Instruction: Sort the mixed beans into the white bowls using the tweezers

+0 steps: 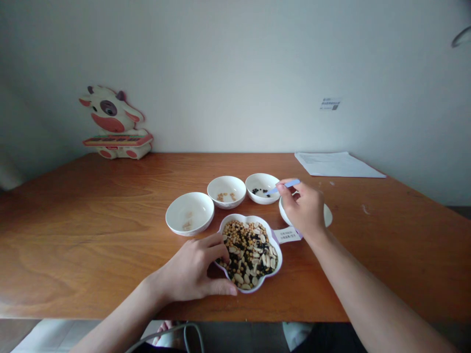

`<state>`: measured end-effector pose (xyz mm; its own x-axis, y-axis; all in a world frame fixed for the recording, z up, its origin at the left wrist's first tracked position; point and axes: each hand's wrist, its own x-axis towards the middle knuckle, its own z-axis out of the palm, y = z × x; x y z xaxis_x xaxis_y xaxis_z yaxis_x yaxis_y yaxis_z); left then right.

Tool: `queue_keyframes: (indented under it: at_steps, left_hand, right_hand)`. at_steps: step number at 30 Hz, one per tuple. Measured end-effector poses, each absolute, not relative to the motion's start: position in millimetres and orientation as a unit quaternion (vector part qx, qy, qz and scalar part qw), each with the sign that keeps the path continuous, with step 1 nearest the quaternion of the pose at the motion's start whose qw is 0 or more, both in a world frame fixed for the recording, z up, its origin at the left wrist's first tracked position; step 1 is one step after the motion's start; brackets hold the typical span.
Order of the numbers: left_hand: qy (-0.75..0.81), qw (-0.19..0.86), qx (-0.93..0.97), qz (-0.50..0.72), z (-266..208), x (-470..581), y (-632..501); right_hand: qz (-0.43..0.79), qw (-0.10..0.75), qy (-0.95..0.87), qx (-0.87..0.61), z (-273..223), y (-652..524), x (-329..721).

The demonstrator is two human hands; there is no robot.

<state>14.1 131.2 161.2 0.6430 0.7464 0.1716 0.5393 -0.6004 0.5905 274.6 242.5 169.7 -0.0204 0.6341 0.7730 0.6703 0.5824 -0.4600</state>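
My left hand point(200, 267) is closed on the left rim of a white, purple-edged flower-shaped bowl point(278, 262), its fingers curled over the edge and the thumb along the outside. Peanuts, yellow beans and black beans lie mixed in this bowl. My right hand point(305, 208) pinches a slim light-blue utensil point(292, 183); I cannot tell whether it is tweezers or a spoon. Its lower end reaches into a small white bowl point(252, 180) with several black beans point(259, 191). Another white bowl point(328, 215) is partly hidden behind my right hand.
Left of the black-bean bowl stand a white bowl point(212, 187) with yellowish beans and a white bowl point(172, 215) with a few pale pieces. A toy cow with a keyboard point(117, 139) sits at the back left. Papers point(336, 164) lie at the back right.
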Motion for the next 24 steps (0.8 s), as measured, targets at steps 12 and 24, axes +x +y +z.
queue_keyframes:
  at_steps: [12, 24]
  left_hand:
    - [0.367, 0.246, 0.871, 0.215, 161.6, 15.0, 133.1]
    - [0.364, 0.248, 0.872, 0.214, 160.8, 14.6, 131.3]
  right_hand:
    - [0.213, 0.408, -0.866, -0.196, 171.7, 217.7, 248.0]
    - [0.218, 0.388, -0.873, -0.201, 170.4, 216.3, 245.7]
